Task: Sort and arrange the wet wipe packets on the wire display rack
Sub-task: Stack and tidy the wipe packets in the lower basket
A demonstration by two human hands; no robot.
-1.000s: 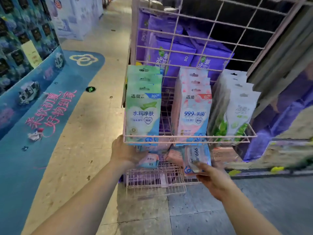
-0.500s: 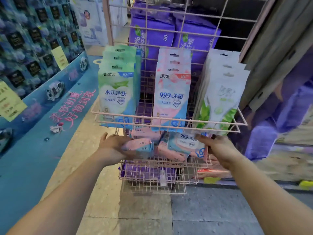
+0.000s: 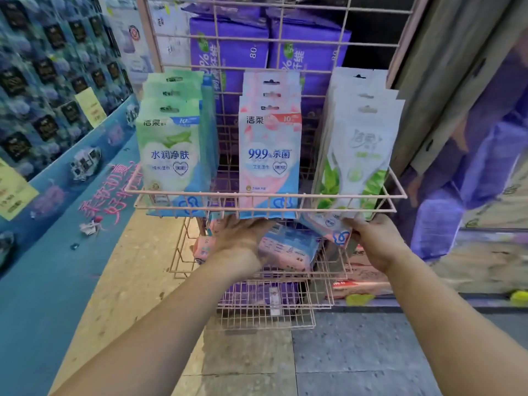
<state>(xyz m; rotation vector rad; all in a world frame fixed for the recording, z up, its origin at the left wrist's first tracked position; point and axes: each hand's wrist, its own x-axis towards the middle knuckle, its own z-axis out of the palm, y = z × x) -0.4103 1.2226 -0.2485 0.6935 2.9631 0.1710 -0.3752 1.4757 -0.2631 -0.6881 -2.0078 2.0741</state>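
I am in the middle of the sorting: my right hand point(image 3: 377, 241) pinches a pink and blue packet point(image 3: 328, 227) by its end, just under the front wire of the top basket point(image 3: 265, 208), and my left hand point(image 3: 241, 238) reaches into the lower basket point(image 3: 183, 261), where more pink packets point(image 3: 285, 248) lie flat in a heap. The fingers of the left hand go under the top basket, so I cannot tell if they grip something or only touch. In the top basket three rows stand upright: green packets point(image 3: 171, 150) at the left, pink packets with blue corner point(image 3: 270, 155) in the middle, white packets with leaves point(image 3: 360, 150) at the right. I think the next move is to lift my packet over the front wire and stand it with the middle row, which looks the same kind. The room between the two baskets is narrow, so the hand must first come out toward me. The gaps beside the middle row look open enough.
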